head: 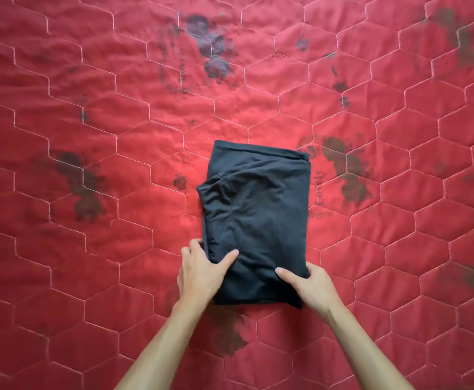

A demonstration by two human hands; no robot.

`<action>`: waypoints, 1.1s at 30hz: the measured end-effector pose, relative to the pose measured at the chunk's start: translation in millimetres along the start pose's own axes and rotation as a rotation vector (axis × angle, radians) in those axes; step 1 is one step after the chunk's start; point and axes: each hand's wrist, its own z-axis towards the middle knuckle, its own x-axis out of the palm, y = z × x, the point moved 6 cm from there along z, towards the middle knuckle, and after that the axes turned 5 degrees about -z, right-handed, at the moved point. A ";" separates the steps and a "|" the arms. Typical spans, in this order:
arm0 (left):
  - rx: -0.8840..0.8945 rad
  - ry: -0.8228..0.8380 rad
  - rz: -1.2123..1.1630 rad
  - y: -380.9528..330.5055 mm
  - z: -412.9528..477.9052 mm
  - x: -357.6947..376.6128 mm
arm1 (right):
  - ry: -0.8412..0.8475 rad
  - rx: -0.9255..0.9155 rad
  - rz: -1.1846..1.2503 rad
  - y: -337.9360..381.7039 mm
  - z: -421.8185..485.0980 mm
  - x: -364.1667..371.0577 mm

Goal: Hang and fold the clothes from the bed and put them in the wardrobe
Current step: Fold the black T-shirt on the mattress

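A dark grey garment (258,209) lies folded into a rough rectangle on the red quilted bed cover (89,136), in the lower middle of the view. My left hand (202,271) grips its near left corner, thumb on top and fingers tucked under the edge. My right hand (309,285) grips the near right corner the same way, with the thumb lying on the fabric. The garment's far edge shows a hemmed band. Its near end is slightly wrinkled between my hands.
The red cover with white hexagon stitching and dark printed flower marks fills the whole view. No wardrobe, hanger or other clothing is in sight.
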 end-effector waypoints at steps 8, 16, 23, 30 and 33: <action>-0.360 0.464 -0.401 53.2 -15.2 13.4 | 0.268 0.247 0.535 -20.0 -53.1 15.7; -0.342 0.540 -0.753 -24.2 -13.3 -34.5 | 0.313 0.248 1.005 53.5 -43.0 -39.9; -0.008 -0.121 -0.851 -107.0 59.0 -85.6 | -0.028 0.159 0.708 101.4 16.8 -62.3; 0.216 -0.057 -0.213 -93.4 45.3 -28.0 | -0.286 0.213 0.060 74.6 35.3 -48.4; 0.086 -0.099 -0.220 -82.7 48.1 -17.3 | -0.210 0.216 0.217 65.5 44.6 -40.8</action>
